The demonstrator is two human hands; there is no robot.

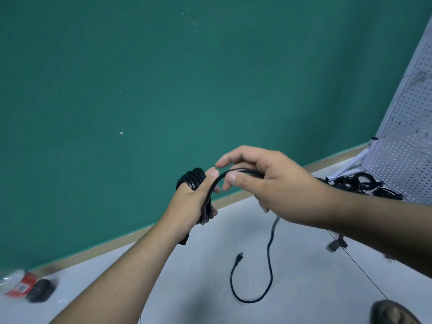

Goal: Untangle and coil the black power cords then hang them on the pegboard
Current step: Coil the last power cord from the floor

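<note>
A black power cord is wound in several loops [192, 181] around my left hand [194, 202], whose fingers and thumb hold the coil. My right hand [264, 183] pinches the free strand [247, 171] just to the right of the coil. From under that hand the cord's tail [270, 256] hangs down and lies in a curve on the white table, ending in a plug [239, 257]. The white pegboard [406, 146] leans at the far right, with a pile of other black cords [360, 182] at its foot.
A green wall rises behind the table's wooden far edge [112, 242]. At the near left lie a red-labelled packet [22, 285] and a dark rounded object [39, 290]. A thin black wire [364, 274] crosses the table at right, near a small blurred object [335, 245].
</note>
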